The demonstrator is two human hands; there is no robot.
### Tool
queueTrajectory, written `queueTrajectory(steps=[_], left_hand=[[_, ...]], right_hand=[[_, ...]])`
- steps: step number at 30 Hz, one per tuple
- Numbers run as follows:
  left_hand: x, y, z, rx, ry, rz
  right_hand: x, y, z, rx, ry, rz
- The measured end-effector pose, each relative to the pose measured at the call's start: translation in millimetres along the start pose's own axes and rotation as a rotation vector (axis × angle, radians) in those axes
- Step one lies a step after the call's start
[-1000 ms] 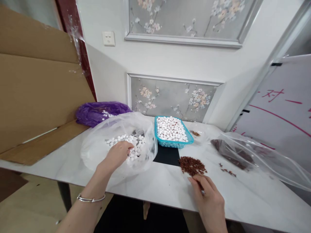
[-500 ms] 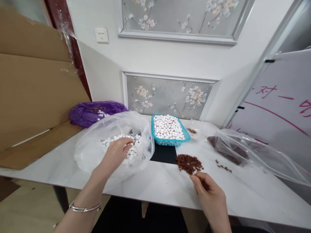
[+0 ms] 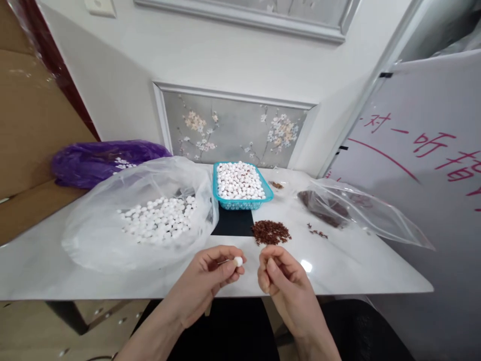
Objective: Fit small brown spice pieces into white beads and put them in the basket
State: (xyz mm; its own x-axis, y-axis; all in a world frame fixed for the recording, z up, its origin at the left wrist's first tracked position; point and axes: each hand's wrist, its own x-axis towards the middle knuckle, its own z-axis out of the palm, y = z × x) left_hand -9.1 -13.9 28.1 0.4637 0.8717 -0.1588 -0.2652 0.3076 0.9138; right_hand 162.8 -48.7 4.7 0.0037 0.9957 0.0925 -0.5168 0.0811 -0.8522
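Between the thumb and fingers of my left hand [image 3: 208, 281] is a small white ball [image 3: 238, 261]. Just to its right, my right hand [image 3: 287, 283] is pinched closed, and what it holds is too small to make out. Beyond it lies a pile of small reddish-brown pieces [image 3: 270, 232] on the table. A turquoise basket [image 3: 244, 204] full of white balls, with brown specks among them, stands further back. To the left, an open clear plastic bag [image 3: 93, 225] holds many loose white balls.
A purple bag [image 3: 93, 163] lies at the back left beside cardboard [image 3: 33, 110]. On the right are a clear bag of brown pieces [image 3: 326, 208] and a few loose pieces [image 3: 317, 232]. The white table's [image 3: 361, 281] front edge runs below my hands.
My left hand has left the bag of balls and moved right with a white ball. My right hand has moved away from the brown pile, toward my left hand. The view has shifted.
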Motion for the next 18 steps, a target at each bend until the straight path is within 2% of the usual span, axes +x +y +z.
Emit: queueTrajectory(steps=[4, 10, 18], left_hand=[[8.0, -10.3, 1.2, -0.174, -0.071, -0.041], [13.9, -21.7, -5.5, -0.317, -0.063, -0.087], [13.2, -26.1, -4.9, -0.37, -0.066, -0.074]], right_hand=[[-0.5, 2.7, 1.4, 0.041, -0.039, 0.015], [1.7, 6.0, 5.2, 0.041, -0.027, -0.004], [-0.1, 14.1, 5.5, -0.174, 0.015, -0.002]])
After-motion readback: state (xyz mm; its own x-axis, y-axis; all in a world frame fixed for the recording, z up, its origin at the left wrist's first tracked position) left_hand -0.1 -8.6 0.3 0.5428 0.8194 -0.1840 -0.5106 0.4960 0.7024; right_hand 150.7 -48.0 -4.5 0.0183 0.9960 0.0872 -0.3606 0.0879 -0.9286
